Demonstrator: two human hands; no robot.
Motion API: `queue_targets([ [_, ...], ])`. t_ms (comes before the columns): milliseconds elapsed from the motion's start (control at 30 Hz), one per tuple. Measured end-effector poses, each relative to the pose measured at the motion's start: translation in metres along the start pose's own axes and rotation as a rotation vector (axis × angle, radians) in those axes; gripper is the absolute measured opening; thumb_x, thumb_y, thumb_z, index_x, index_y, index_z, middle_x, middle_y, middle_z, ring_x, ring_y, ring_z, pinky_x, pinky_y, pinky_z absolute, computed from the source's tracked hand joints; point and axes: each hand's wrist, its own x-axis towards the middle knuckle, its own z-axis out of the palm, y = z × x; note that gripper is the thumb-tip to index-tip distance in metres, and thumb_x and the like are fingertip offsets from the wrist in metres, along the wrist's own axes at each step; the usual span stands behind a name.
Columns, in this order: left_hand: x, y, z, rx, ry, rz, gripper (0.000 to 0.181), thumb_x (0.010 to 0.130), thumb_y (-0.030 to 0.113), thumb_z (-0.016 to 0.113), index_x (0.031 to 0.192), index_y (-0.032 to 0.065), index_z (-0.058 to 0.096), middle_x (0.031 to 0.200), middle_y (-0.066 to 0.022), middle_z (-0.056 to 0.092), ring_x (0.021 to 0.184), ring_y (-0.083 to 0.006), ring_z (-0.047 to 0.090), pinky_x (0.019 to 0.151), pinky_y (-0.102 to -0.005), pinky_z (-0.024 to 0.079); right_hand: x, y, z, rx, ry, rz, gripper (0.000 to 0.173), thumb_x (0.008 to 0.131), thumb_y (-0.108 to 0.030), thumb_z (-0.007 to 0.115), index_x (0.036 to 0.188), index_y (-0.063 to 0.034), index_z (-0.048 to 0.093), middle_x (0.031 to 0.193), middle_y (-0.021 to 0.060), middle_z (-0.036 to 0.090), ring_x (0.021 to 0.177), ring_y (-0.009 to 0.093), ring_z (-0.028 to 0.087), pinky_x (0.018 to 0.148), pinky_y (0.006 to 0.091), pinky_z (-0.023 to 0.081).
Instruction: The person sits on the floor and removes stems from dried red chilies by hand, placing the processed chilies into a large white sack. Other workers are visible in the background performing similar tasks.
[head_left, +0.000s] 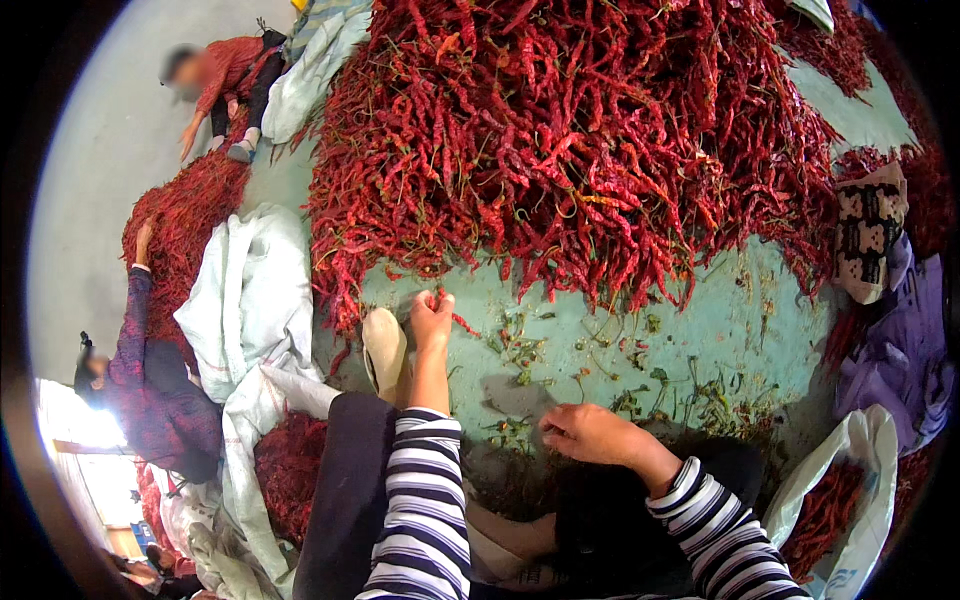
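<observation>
A large heap of wrinkled red chili peppers (540, 150), many with stems, spreads before me on a pale green floor (487, 300). At the heap's near edge, my left hand (431, 321) pinches a red chili pepper (466, 325) between thumb and fingers. One end of it sticks out to the right. My right hand (592, 435) is held above the floor with its fingers curled; whether anything is inside them is hidden. Green stems and caps (517, 349) lie scattered between my hands, and a denser litter of stems (712, 397) lies farther right.
White woven sacks (251, 300) stand on the left, with a second chili heap (187, 202) beyond. Two people (161, 397) (232, 82) bend over that heap. An open sack (877, 480) of chilies and a purple cloth (892, 360) lie at my right. My foot (384, 352) rests beside my left hand.
</observation>
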Motion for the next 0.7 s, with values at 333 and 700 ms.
queue_targets([
  [333,-0.174,0.112,0.019,-0.173,-0.376,0.232,0.014,0.078,0.011,0.058,0.089,0.0035,0.051,0.068,-0.0086,0.054,0.063,-0.0168,0.054,0.057,-0.0311,0.043,0.003,0.021,-0.023,0.39,0.619,0.236,0.01,0.083,-0.009,0.054,0.084,0.0009,0.053,0.071,0.003,0.053,0.059,0.006,0.05,0.052,0.0212,0.042],
  [700,-0.202,0.122,-0.013,-0.124,-0.457,0.328,0.018,0.082,0.006,0.043,0.098,0.0004,0.051,0.085,-0.0178,0.057,0.083,-0.0274,0.056,0.074,-0.0349,0.044,0.012,0.023,-0.021,0.166,0.5,0.188,0.013,0.075,-0.013,0.061,0.075,-0.0018,0.056,0.063,0.0071,0.049,0.057,0.014,0.043,0.051,0.0289,0.038],
])
